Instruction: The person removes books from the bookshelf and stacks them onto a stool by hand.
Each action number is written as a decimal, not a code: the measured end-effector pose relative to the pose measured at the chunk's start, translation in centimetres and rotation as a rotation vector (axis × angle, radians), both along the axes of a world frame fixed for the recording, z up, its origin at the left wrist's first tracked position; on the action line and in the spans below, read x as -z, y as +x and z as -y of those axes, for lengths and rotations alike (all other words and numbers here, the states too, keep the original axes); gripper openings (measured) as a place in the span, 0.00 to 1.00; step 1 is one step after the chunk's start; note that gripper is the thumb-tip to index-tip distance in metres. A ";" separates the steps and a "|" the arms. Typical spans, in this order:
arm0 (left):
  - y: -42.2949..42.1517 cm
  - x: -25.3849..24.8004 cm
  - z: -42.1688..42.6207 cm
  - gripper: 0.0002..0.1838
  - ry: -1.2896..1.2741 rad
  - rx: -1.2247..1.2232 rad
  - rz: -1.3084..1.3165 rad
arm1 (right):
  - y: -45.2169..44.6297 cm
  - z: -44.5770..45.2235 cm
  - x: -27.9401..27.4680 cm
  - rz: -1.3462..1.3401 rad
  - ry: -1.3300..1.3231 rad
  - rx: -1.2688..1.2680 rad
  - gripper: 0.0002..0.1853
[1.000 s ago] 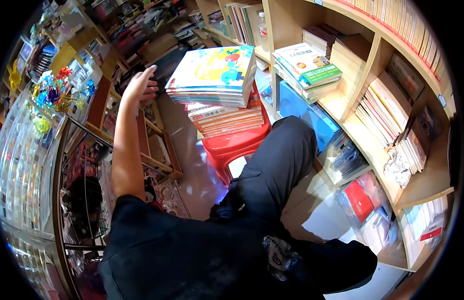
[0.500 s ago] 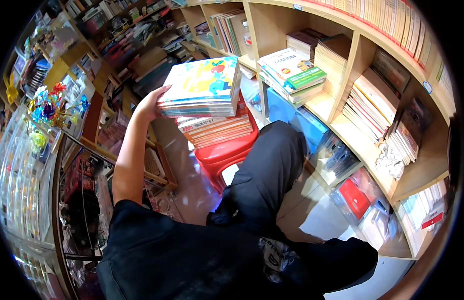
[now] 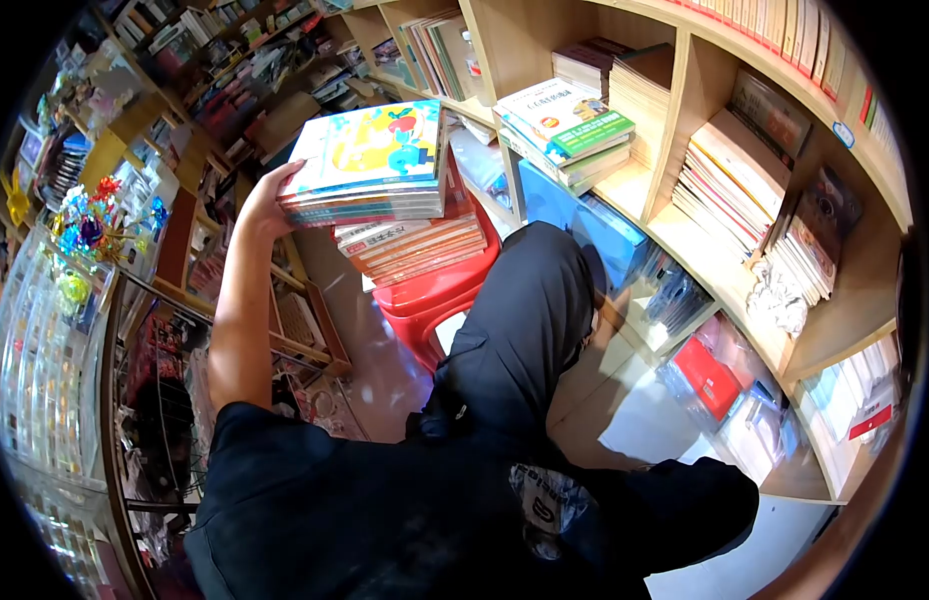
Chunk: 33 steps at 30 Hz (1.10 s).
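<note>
My left hand (image 3: 271,200) grips the left edge of a stack of thin picture books (image 3: 369,155), its thumb on the top cover. That cover is white with bright yellow, red and blue pictures. Directly below sits another pile of books (image 3: 414,248) with orange and white spines, on a red plastic stool (image 3: 434,292). Whether the upper stack rests fully on the lower pile I cannot tell. Of my right arm, only the forearm (image 3: 852,530) shows at the lower right edge; the hand is out of view.
Wooden shelves (image 3: 669,130) curve along the right, with a green-and-white book stack (image 3: 566,125) at one shelf's front edge. A blue file box (image 3: 584,225) stands below, near my knee (image 3: 534,270). Crumpled white paper (image 3: 776,298) lies on a shelf. Clear plastic drawers (image 3: 34,370) line the left.
The whole view has shifted slightly, so the books, stool and shelves appear farther left. My left hand stays on the upper stack's left edge.
</note>
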<state>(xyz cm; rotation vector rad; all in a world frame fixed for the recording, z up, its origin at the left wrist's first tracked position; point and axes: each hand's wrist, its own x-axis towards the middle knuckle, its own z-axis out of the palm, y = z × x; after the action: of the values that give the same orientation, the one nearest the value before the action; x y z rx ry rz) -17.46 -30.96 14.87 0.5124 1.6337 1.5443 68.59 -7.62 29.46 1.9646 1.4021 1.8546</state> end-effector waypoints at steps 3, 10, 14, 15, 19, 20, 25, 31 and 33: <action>1.2 -0.4 0.5 0.27 0.108 0.042 0.071 | -0.9 0.8 -0.1 -0.007 -0.006 -0.001 0.30; 5.2 -0.7 1.0 0.26 0.158 -0.208 0.075 | -0.4 -0.1 0.1 -0.050 -0.008 0.008 0.31; 4.8 0.0 0.9 0.24 0.243 -0.102 0.140 | -1.2 0.4 -0.1 -0.100 -0.054 0.040 0.31; 5.1 -0.1 0.6 0.24 0.223 -0.161 0.139 | -1.1 0.1 -0.2 -0.114 -0.058 0.061 0.32; 3.2 1.2 0.3 0.23 0.230 -0.168 0.155 | -1.6 0.2 -0.3 -0.138 -0.078 0.128 0.34; 3.1 1.5 0.3 0.22 0.231 -0.166 0.160 | -1.5 0.1 -0.3 -0.139 -0.080 0.128 0.34; 3.6 2.4 0.3 0.20 0.208 -0.199 0.155 | -1.1 -0.2 -0.3 -0.150 -0.069 0.099 0.35; 4.2 2.3 0.5 0.25 0.262 -0.139 0.100 | 0.0 -1.0 -0.3 -0.135 -0.050 0.106 0.34; 3.9 2.4 0.5 0.26 0.196 -0.118 0.073 | -0.7 -0.6 -0.4 -0.145 -0.055 0.113 0.34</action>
<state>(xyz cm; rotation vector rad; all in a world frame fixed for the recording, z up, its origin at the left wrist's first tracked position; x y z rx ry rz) -13.57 -31.41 12.50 0.4634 1.4883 1.8015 67.85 -7.02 29.86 2.1409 1.3313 1.6386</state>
